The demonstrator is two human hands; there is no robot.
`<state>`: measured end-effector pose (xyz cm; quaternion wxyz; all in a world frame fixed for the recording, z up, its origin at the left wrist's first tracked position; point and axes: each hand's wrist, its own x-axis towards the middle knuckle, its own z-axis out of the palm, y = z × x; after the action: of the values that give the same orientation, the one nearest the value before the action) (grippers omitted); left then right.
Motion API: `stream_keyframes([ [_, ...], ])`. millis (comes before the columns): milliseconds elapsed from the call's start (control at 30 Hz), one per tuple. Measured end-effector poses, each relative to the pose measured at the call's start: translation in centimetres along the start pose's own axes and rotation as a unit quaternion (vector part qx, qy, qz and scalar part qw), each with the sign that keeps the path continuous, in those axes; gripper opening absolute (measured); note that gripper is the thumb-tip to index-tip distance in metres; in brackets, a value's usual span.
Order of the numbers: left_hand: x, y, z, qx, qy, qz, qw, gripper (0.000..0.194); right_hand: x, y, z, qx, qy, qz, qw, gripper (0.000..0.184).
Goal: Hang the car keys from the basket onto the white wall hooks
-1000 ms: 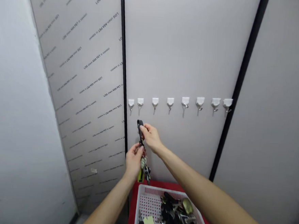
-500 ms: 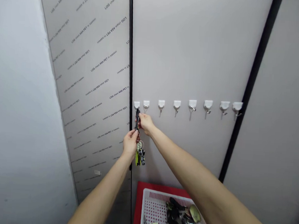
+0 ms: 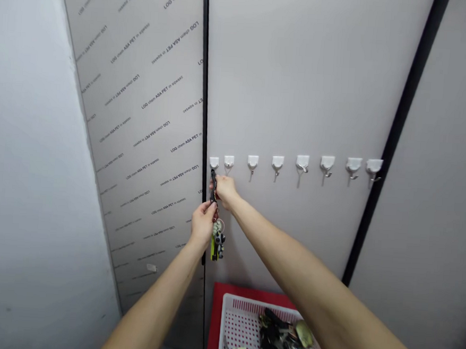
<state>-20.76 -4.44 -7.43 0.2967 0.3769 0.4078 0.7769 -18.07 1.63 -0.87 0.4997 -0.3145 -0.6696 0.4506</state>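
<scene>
A keychain [image 3: 217, 240] with a black strap, a pale braided piece, a yellow-green tag and a small grey-and-black figure hangs below the leftmost white wall hook [image 3: 214, 163]. My left hand [image 3: 203, 223] pinches the lower end of its strap. Higher up, my right hand [image 3: 225, 189] grips the strap's upper part. The strap's top end is right at the hook; whether it is looped over the metal cannot be made out. Fingers partly cover the strap.
Several more white hooks [image 3: 277, 164] run in a row to the right. Below, a white perforated basket [image 3: 242, 304] of jumbled dark items stands on a red surface [image 3: 215, 322]. Black vertical strips [image 3: 205, 87] divide the panels; printed film covers the left panel [image 3: 140, 136].
The strap's top has shifted slightly left under the hook, and my right hand has turned a little. The hanging figure has swung slightly. My left hand stays in place.
</scene>
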Motion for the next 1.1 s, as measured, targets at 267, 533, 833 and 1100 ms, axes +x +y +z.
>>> stream_keyframes([
  [267, 0.1, -0.5, -0.7, 0.021, -0.013, -0.039, 0.999, 0.017, -0.3, 1.0, -0.4, -0.041, 0.007, 0.044, 0.998, 0.024],
  [533, 1.4, -2.3, -2.4, 0.165, 0.024, -0.018, 0.986, 0.022, -5.5, 4.4, -5.1, -0.134, -0.090, 0.000, 0.987, 0.018],
  [833, -8.0, -7.7, -2.0, 0.366, -0.076, 0.104, 0.922, 0.022, -16.1, 13.8, -14.5, -0.431, -0.312, 0.075, 0.844, 0.019],
  [1100, -15.1, -16.6, -1.0, 0.397, -0.266, -0.083, 0.874, 0.023, -19.3, 17.0, -15.4, -0.592, -0.214, 0.065, 0.774, 0.027],
])
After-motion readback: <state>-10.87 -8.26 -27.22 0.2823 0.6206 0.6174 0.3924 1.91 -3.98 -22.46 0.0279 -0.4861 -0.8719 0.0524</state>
